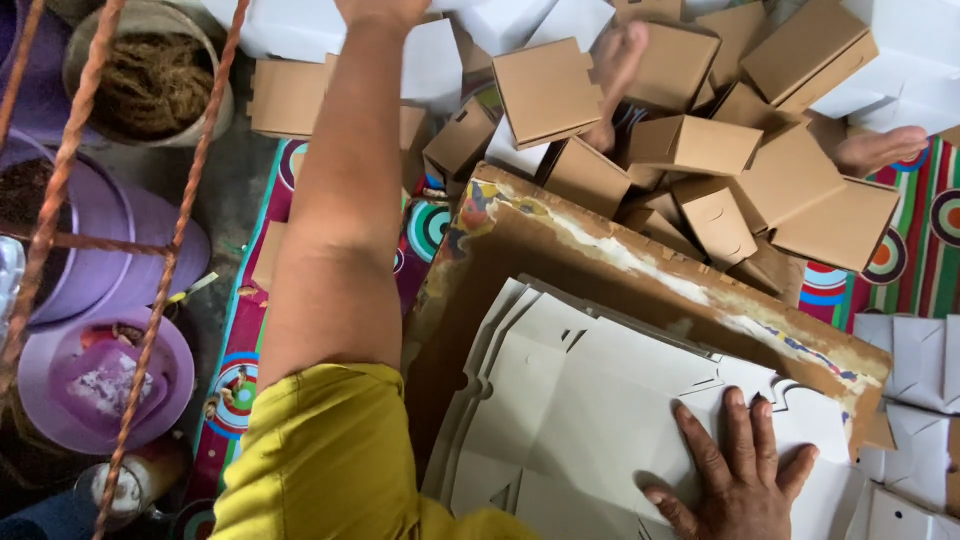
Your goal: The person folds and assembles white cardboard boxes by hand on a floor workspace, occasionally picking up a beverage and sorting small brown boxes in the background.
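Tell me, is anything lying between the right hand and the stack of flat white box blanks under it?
Nothing visible does. The right hand lies flat, palm down, directly on the top sheet of the stack of flat white box blanks, which rests on a worn brown board. The left hand reaches far forward toward the folded boxes.

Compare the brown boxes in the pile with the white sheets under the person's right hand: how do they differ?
The brown boxes are folded up into closed shapes; the white sheets lie flat and unfolded. The brown boxes are heaped loosely at many angles; the white sheets sit in a neat stack on a worn board, pressed by the right hand. Both look like cut cardboard.
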